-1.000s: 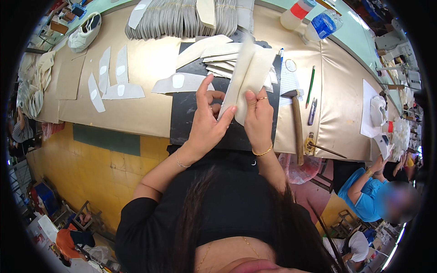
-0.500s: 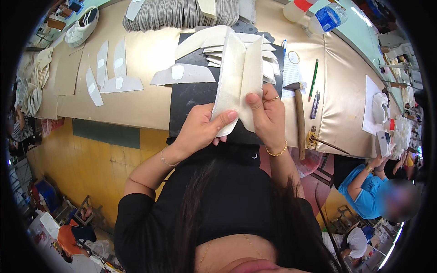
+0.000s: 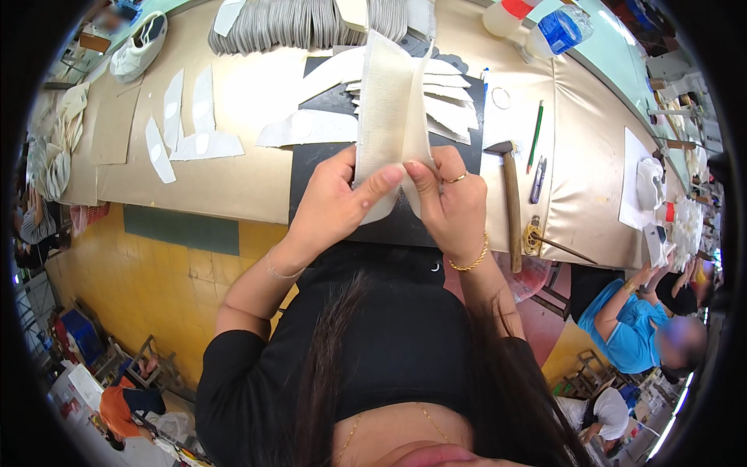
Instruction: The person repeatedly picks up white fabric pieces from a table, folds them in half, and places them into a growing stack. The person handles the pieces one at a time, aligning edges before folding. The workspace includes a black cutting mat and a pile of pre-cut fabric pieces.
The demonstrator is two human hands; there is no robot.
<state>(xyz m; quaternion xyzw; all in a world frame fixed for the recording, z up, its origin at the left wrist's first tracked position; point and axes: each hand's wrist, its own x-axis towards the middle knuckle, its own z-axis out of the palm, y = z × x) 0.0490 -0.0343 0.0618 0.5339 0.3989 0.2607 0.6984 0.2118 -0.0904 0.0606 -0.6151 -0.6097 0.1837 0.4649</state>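
Note:
A cream fabric shoe piece (image 3: 383, 109), folded lengthwise like an open booklet, stands between my hands above the black board (image 3: 320, 173). My left hand (image 3: 331, 194) grips its left panel near the bottom, thumb on the inner face. The right panel's lower edge is pinched by my right hand (image 3: 451, 194), its thumb close to the left thumb at the fold. Behind the held piece lies a fanned stack of cream fabric pieces (image 3: 451, 105), partly hidden. A curved grey-white piece with a pale patch (image 3: 305, 127) rests left of my hands.
Right of the board lie a hammer (image 3: 510, 206), a green pencil (image 3: 535, 136) and a small cutter (image 3: 538, 180). Several patched pieces (image 3: 204, 145) and a white shoe (image 3: 140, 48) are at left. A long grey stack (image 3: 303, 27) and bottles (image 3: 556, 35) stand at the back.
The held piece has shifted slightly left, and its right panel has turned nearly edge-on, narrowing the fold. My hands have come closer together, thumbs now almost meeting.

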